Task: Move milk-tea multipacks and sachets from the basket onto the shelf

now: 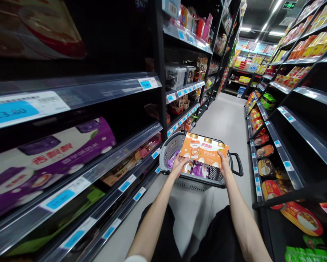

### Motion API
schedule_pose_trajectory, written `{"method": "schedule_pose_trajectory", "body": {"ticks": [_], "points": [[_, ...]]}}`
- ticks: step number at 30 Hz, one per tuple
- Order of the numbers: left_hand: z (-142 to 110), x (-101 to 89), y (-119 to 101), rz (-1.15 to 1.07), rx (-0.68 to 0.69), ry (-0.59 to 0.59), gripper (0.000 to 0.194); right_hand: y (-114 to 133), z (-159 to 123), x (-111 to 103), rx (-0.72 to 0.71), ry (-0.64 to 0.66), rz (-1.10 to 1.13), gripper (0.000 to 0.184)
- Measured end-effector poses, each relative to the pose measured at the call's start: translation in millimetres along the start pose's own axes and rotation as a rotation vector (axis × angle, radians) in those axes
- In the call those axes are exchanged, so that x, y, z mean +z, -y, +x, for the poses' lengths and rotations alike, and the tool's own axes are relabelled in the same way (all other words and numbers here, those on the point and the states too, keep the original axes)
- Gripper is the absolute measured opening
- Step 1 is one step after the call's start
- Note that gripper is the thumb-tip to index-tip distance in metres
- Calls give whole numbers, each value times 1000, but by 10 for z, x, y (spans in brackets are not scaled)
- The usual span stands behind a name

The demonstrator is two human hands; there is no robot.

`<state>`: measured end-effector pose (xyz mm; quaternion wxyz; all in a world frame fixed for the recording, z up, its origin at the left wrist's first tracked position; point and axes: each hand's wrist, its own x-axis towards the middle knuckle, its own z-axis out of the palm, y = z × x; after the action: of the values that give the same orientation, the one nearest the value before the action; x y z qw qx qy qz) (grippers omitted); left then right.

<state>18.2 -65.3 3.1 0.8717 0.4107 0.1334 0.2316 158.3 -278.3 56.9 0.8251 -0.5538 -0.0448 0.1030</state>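
Note:
An orange and white multipack of milk tea cups (204, 150) is held between my two hands, above a grey shopping basket (172, 142). My left hand (179, 165) grips the pack's lower left corner, and my right hand (224, 161) has its right end. Gold lids show along the upper edge of the pack. Below it, inside the basket, lie purple packs (200, 169) and part of another orange pack (187, 167). The pack in my hands hides much of the basket's inside. A black handle (236, 164) sticks out at the basket's right.
Close on the left, a shelf holds a large purple milk tea multipack (56, 156) behind price tags. Black shelves with packaged food (267, 167) line the right side. Between them the grey aisle floor (220, 112) runs back to a far display (242, 78).

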Motion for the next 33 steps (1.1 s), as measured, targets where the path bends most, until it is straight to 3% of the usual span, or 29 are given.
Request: {"method": "schedule_pose_trajectory", "body": {"ticks": [15, 25, 29, 33], "points": [[-23, 1, -32, 5, -14, 17, 75, -43, 44, -33, -10, -4, 32, 52], [-26, -9, -31, -14, 3, 12, 65, -21, 13, -3, -11, -7, 36, 49], [-5, -34, -40, -42, 7, 29, 57, -32, -80, 126, -42, -44, 44, 56], [4, -52, -43, -51, -28, 77, 63, -156, -255, 386, -55, -81, 61, 61]]}}
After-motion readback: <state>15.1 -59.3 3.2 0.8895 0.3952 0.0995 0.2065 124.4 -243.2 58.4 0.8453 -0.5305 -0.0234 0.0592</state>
